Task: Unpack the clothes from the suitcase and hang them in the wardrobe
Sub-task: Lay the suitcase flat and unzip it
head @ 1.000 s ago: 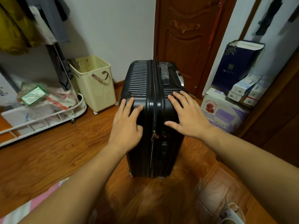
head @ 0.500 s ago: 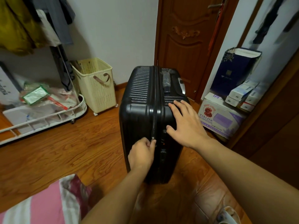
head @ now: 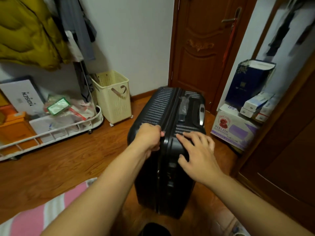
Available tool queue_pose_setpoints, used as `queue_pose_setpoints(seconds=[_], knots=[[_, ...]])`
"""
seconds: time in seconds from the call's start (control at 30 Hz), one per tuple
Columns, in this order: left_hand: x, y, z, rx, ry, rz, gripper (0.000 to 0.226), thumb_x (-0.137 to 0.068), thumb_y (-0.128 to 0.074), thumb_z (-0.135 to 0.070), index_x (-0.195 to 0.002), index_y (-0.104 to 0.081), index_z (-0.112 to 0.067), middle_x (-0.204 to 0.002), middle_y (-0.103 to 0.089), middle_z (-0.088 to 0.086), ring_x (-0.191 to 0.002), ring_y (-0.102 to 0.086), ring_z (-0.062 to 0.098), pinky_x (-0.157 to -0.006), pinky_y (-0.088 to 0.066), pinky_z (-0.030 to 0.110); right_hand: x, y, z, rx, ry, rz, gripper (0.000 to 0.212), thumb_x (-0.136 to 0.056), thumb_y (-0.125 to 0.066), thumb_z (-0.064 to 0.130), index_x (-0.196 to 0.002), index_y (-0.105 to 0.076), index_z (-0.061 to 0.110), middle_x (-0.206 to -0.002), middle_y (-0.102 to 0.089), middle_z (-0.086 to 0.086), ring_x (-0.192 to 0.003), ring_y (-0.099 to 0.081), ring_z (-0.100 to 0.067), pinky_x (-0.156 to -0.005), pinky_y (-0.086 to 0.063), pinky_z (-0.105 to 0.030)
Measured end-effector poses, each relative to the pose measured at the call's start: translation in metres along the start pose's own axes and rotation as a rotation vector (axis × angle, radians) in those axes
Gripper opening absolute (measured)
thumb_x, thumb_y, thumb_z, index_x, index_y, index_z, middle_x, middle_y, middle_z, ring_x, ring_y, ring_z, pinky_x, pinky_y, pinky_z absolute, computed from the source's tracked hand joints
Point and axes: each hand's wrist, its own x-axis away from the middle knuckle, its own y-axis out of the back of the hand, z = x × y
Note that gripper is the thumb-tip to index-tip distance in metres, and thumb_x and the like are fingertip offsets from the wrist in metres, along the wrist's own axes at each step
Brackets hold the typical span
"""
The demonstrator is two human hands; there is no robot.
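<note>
Both of my forearms reach forward, bare. My left hand [head: 150, 137] is curled tight, thumb and fingertips pinched together at the top of its reach — knuckles up, wrist bent. My right hand [head: 198, 155] lies flat, fingers [head: 185, 136] spread and straight, thumb out to the side — palm pressing down, holding nothing.

"YIDISEN" is showing sideways on the white box [head: 22, 97] left of the suitcase [head: 163, 142]; "VISIJIN" is reading under a red rooster on the carton [head: 233, 128] right of it.
</note>
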Motion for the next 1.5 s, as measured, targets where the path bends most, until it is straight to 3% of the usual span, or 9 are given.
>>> queue_pose_setpoints(seconds=[0.2,0.33,0.43,0.53,0.77,0.97,1.13,1.33,1.5], knots=[[0.01,0.026,-0.025,-0.109,0.111,0.149,0.031,-0.104,-0.04,-0.019,-0.081,-0.059,-0.01,-0.047,-0.048,-0.006,-0.033,-0.033,0.007,-0.037,-0.039,0.016,-0.038,0.023,0.027,-0.078,0.148,-0.01,0.05,-0.092,-0.05,0.056,-0.135,-0.059,0.032,-0.118,-0.055,0.014,-0.124,-0.038,-0.014,-0.109,-0.019,-0.033],[0.015,0.048,-0.02,-0.355,-0.17,0.087,0.046,-0.108,-0.039,-0.031,-0.081,-0.066,-0.005,-0.059,-0.057,0.001,-0.043,-0.049,0.016,-0.044,-0.043,0.02,-0.083,0.026,0.048,-0.072,0.117,0.102,0.043,-0.088,-0.057,0.064,-0.12,-0.067,0.038,-0.108,-0.058,0.014,-0.113,-0.039,-0.014,-0.109,-0.025,-0.041],[0.016,0.071,0.015,-0.793,-0.609,-0.344,0.032,-0.106,-0.039,-0.035,-0.1,-0.067,-0.022,-0.092,-0.064,-0.006,-0.087,-0.06,0.014,-0.073,-0.045,0.03,-0.096,0.024,0.056,-0.131,0.173,0.249,0.034,-0.086,-0.064,0.06,-0.111,-0.072,0.037,-0.097,-0.062,0.014,-0.103,-0.046,-0.012,-0.104,-0.03,-0.042],[0.008,0.074,0.066,-0.882,-0.703,-0.377,0.036,-0.105,-0.035,-0.03,-0.131,-0.059,-0.024,-0.13,-0.053,-0.005,-0.128,-0.043,0.014,-0.115,-0.027,0.041,-0.105,0.022,0.06,-0.18,0.186,0.305,0.033,-0.082,-0.068,0.06,-0.105,-0.071,0.037,-0.09,-0.064,0.013,-0.097,-0.049,-0.008,-0.096,-0.03,-0.036],[-0.019,0.087,0.083,-0.727,-0.813,-0.396,0.039,-0.098,-0.037,-0.026,-0.128,-0.061,-0.019,-0.132,-0.054,-0.005,-0.13,-0.042,0.012,-0.119,-0.024,0.044,-0.131,0.015,0.08,-0.389,0.107,0.616,0.011,-0.085,-0.077,0.033,-0.087,-0.071,0.025,-0.069,-0.061,0.011,-0.068,-0.056,-0.002,-0.076,-0.042,-0.026],[-0.055,0.122,0.074,-0.778,-0.813,-0.264,0.048,-0.096,-0.027,-0.036,-0.128,-0.061,-0.024,-0.136,-0.051,-0.008,-0.133,-0.039,0.01,-0.118,-0.021,0.037,-0.157,0.016,0.112,-0.059,0.214,0.653,0.025,-0.094,-0.051,0.039,-0.079,-0.061,0.021,-0.079,-0.059,0.003,-0.081,-0.058,-0.022,-0.067,-0.042,-0.034],[-0.084,0.157,0.063,-0.738,-0.826,-0.136,0.043,-0.096,-0.031,-0.034,-0.125,-0.062,-0.032,-0.137,-0.049,-0.016,-0.134,-0.034,-0.005,-0.12,-0.019,0.037,-0.188,0.003,0.111,0.084,0.183,0.465,0.032,-0.092,-0.049,0.046,-0.077,-0.065,0.023,-0.089,-0.064,0.002,-0.096,-0.059,-0.026,-0.09,-0.044,-0.043],[-0.124,0.197,0.035,-0.829,-0.694,0.056,0.038,-0.099,-0.035,-0.03,-0.126,-0.052,-0.05,-0.154,-0.038,-0.017,-0.149,-0.018,0.004,-0.126,-0.01,0.046,-0.251,-0.014,0.012,0.097,-0.245,0.516,0.025,-0.091,-0.059,0.036,-0.101,-0.073,0.017,-0.11,-0.07,-0.006,-0.106,-0.062,-0.03,-0.091,-0.052,-0.043],[-0.135,0.18,-0.03,-1.311,-0.258,-0.318,0.048,-0.103,-0.042,-0.037,-0.149,-0.037,-0.049,-0.17,-0.004,0.004,-0.155,0.005,0.037,-0.122,0.006,0.062,-0.264,-0.027,-0.014,-0.132,-0.648,0.339,0.033,-0.092,-0.057,0.04,-0.111,-0.062,0.014,-0.119,-0.054,0.0,-0.121,-0.044,-0.031,-0.098,-0.04,-0.044]])
